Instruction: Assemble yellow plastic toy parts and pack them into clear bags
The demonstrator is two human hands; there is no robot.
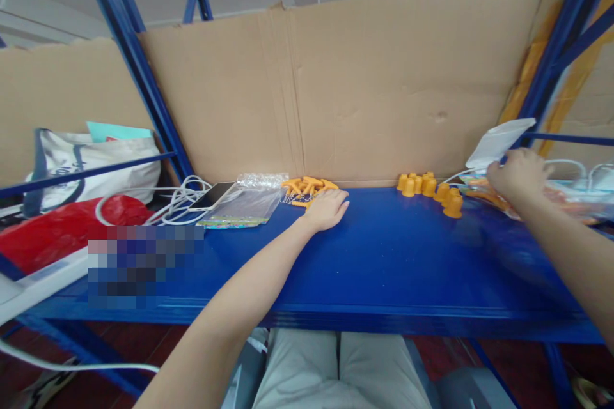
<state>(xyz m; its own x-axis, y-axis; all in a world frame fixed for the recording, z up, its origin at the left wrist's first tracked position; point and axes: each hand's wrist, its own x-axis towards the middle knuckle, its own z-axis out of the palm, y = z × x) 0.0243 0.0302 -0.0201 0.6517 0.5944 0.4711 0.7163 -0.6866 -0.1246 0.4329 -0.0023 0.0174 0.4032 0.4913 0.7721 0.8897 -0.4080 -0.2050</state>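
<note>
My left hand (327,209) lies flat on the blue shelf, its fingers stretched out and pointing right. It rests against a small heap of orange plastic hooks (309,186) with thin metal chains or rings among them. At the far right my right hand (518,174) is raised over a clear plastic bag (570,204) of orange parts, fingers curled; what they hold, if anything, is hidden. Just behind those fingers stands a tilted white sheet or flap (501,144). Several orange bell-shaped caps (452,203) stand upright in a cluster left of my right hand.
A clear zip bag (247,204), a phone (213,196) and coiled white cables (177,201) lie on the left. Beyond them are a red bag (71,227) and a canvas tote (100,163). A cardboard wall (384,89) closes the back; blue posts (144,77) flank it.
</note>
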